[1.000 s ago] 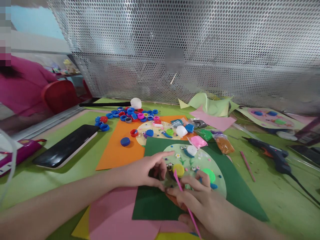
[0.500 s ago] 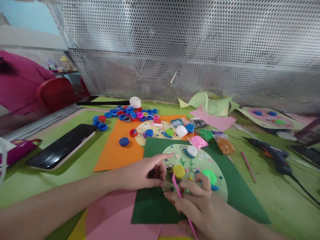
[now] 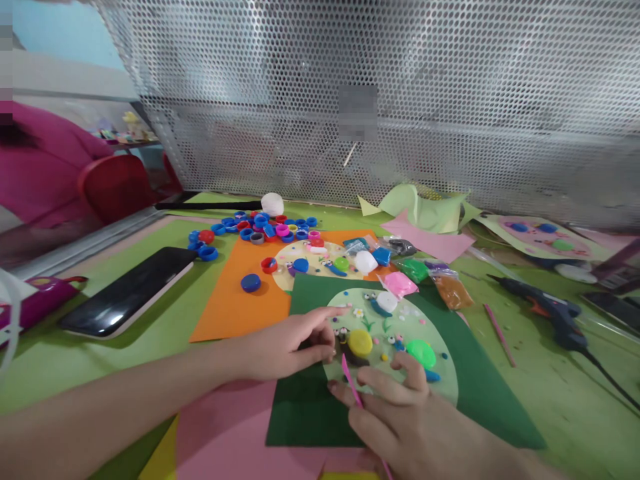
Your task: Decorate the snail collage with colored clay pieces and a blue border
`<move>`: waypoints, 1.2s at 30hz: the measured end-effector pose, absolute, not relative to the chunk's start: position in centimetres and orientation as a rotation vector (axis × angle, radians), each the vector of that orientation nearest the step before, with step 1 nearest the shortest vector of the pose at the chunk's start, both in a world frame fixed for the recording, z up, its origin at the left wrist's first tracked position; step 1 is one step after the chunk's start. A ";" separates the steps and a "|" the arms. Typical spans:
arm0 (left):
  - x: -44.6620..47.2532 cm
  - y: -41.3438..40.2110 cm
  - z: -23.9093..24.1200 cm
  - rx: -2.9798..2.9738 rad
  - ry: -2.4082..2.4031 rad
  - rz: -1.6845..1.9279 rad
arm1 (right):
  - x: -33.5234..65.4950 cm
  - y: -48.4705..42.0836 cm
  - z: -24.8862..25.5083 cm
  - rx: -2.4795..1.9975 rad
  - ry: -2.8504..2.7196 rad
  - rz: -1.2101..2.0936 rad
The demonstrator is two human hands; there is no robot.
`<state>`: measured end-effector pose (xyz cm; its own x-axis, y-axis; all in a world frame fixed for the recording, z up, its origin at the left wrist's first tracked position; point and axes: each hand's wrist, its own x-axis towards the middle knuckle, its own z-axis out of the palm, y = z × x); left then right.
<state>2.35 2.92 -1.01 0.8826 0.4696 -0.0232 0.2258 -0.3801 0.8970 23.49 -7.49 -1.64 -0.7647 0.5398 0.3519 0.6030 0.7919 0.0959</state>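
At the left edge of the frame a magenta pouch (image 3: 45, 297) lies on the green tabletop (image 3: 550, 400). Just right of it a black smartphone (image 3: 127, 290) rests face up. Further back, centre-left, a scatter of blue, red and pink plastic bottle caps (image 3: 255, 230) spreads onto an orange paper sheet (image 3: 235, 300).

The left hand (image 3: 285, 343) comes in from the lower left and grips nothing. Its index finger is stretched out and its fingertips (image 3: 339, 311) press on the left rim of a pale green paper disc (image 3: 443, 380). The disc lies on a dark green paper sheet (image 3: 310, 413) in the lower middle. On the disc sit a yellow bottle cap (image 3: 360, 342) and, to its right, a bright green bottle cap (image 3: 420, 352).

The right hand (image 3: 405, 420), at the bottom centre-right, is closed around a thin pink stick (image 3: 351, 383), pinched between thumb and fingers. The stick's tip points up at the disc just below the yellow cap; I cannot tell whether it touches. Behind the disc lie small bags of coloured clay (image 3: 400, 283). At the far right a black hot glue gun (image 3: 545, 308) lies on the table.
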 end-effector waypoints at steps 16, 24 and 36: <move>2.3 2.7 -1.0 1.992 0.534 0.307 | 23.5 -6.9 -1.2 -0.927 -2.628 0.022; 1.7 2.3 -0.9 2.132 0.355 0.383 | 24.3 -6.7 -0.2 -0.943 -2.541 0.064; 1.4 1.9 -1.1 2.654 -0.135 0.524 | 28.0 -5.4 0.6 -0.979 -2.280 -0.083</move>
